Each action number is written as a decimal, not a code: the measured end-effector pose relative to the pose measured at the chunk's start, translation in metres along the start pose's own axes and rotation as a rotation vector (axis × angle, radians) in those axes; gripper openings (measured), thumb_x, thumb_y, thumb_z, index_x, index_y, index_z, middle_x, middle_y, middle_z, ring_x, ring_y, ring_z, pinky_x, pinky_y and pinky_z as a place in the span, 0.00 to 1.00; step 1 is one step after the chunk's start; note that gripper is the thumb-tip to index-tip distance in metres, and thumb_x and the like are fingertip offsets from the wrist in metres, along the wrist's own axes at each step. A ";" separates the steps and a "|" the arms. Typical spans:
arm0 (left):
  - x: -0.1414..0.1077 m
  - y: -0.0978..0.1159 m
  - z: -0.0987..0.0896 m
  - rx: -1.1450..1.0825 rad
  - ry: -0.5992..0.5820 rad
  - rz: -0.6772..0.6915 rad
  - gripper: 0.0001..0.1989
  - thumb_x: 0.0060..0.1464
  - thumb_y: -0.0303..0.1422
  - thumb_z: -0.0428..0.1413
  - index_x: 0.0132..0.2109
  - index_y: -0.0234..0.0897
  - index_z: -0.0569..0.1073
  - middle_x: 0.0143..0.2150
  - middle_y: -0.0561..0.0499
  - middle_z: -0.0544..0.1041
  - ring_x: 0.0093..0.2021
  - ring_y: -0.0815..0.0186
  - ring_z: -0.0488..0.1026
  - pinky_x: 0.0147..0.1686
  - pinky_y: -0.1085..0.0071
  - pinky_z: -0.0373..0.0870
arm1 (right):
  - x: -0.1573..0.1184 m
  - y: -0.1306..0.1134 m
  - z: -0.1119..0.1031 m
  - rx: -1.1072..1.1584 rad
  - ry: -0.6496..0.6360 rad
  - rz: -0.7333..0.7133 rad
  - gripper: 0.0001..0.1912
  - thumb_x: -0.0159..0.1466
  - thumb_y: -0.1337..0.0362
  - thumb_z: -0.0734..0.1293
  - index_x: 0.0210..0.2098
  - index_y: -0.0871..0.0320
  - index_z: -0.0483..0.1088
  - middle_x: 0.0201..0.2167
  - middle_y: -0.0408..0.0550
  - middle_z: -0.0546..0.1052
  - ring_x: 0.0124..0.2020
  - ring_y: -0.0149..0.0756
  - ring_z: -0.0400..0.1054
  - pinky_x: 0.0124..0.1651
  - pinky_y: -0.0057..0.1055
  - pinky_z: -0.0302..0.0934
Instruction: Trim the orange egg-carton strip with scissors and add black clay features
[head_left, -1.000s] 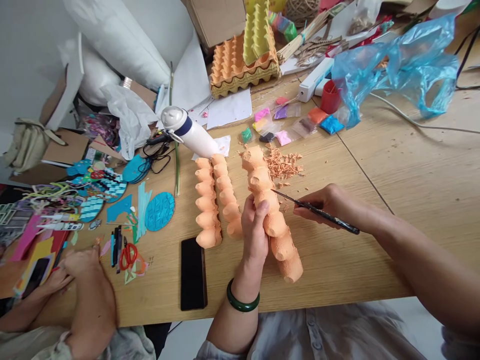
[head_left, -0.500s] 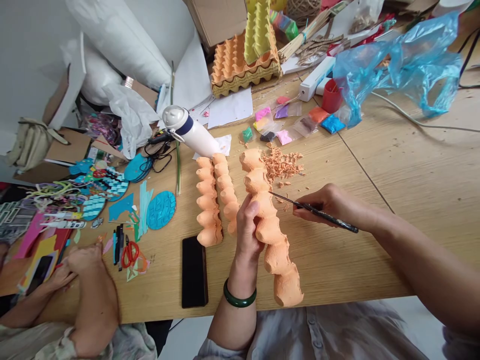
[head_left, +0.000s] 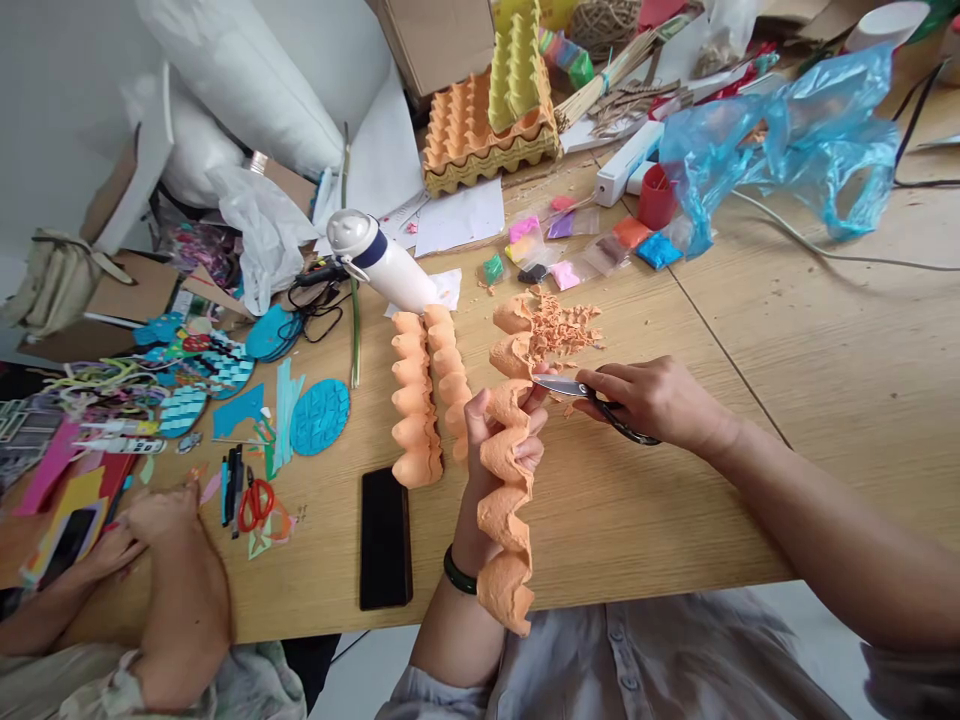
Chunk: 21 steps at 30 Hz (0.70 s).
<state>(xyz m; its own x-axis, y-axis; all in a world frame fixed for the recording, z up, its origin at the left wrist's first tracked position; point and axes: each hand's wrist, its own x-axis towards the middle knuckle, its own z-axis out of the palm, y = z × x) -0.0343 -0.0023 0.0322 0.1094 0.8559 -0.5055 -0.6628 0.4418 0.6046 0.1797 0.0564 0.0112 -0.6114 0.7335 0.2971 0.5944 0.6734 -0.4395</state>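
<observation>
Head view: left hand (head_left: pixel 496 450) now has fingers curled round the orange egg-carton strip (head_left: pixel 506 530), which hangs past the near table edge (head_left: pixel 637 572); right hand (head_left: pixel 656 400) has swapped the thin pick for small scissors (head_left: pixel 570 387), fingers closed on them, blades at the strip.

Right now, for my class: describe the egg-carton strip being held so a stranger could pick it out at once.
On the wooden table, find two orange egg-carton strips lying side by side. The one wanted is a third strip, held up in the person's left hand, its edges cut ragged.

smartphone (head_left: pixel 385 538) | blue plastic bag (head_left: pixel 780 130) | egg trays (head_left: pixel 480 130) | red scissors (head_left: pixel 245 512)
</observation>
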 end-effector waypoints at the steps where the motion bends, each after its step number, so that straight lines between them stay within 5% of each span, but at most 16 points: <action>1: 0.001 0.001 0.002 -0.021 -0.022 0.004 0.23 0.59 0.53 0.55 0.49 0.42 0.79 0.50 0.44 0.79 0.22 0.72 0.53 0.13 0.74 0.56 | 0.001 0.000 0.000 0.018 -0.004 0.015 0.24 0.73 0.49 0.58 0.47 0.59 0.80 0.28 0.52 0.79 0.24 0.32 0.63 0.29 0.31 0.44; 6: -0.008 -0.003 0.002 0.102 0.115 0.050 0.22 0.57 0.55 0.57 0.47 0.45 0.81 0.44 0.46 0.80 0.26 0.67 0.65 0.24 0.67 0.70 | 0.004 -0.001 -0.011 0.420 -0.264 0.228 0.28 0.65 0.39 0.66 0.42 0.59 0.80 0.24 0.45 0.75 0.25 0.31 0.61 0.30 0.29 0.50; 9: -0.018 -0.010 -0.004 0.181 0.255 0.174 0.16 0.56 0.51 0.62 0.47 0.52 0.80 0.41 0.49 0.79 0.40 0.56 0.77 0.41 0.57 0.77 | 0.005 0.000 -0.026 0.678 -0.476 0.345 0.32 0.59 0.37 0.71 0.44 0.60 0.80 0.24 0.42 0.73 0.26 0.31 0.61 0.29 0.28 0.52; 13: -0.031 -0.014 -0.012 0.176 0.243 0.150 0.14 0.54 0.44 0.65 0.48 0.53 0.79 0.43 0.48 0.80 0.52 0.48 0.77 0.49 0.52 0.76 | 0.005 0.007 -0.045 0.801 -0.659 0.438 0.30 0.57 0.38 0.73 0.42 0.59 0.80 0.26 0.45 0.74 0.27 0.33 0.66 0.28 0.29 0.61; 21: -0.040 -0.015 -0.011 0.150 0.205 0.080 0.14 0.56 0.38 0.63 0.50 0.51 0.78 0.45 0.49 0.81 0.56 0.47 0.76 0.47 0.53 0.78 | -0.002 0.021 -0.057 0.787 -0.667 0.413 0.27 0.59 0.40 0.73 0.42 0.56 0.82 0.32 0.48 0.78 0.32 0.36 0.70 0.30 0.29 0.66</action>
<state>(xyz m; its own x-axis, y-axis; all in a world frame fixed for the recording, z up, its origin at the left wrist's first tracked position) -0.0370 -0.0467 0.0364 -0.1016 0.8242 -0.5571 -0.5443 0.4227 0.7246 0.2229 0.0740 0.0498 -0.7418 0.5321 -0.4082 0.4645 -0.0313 -0.8850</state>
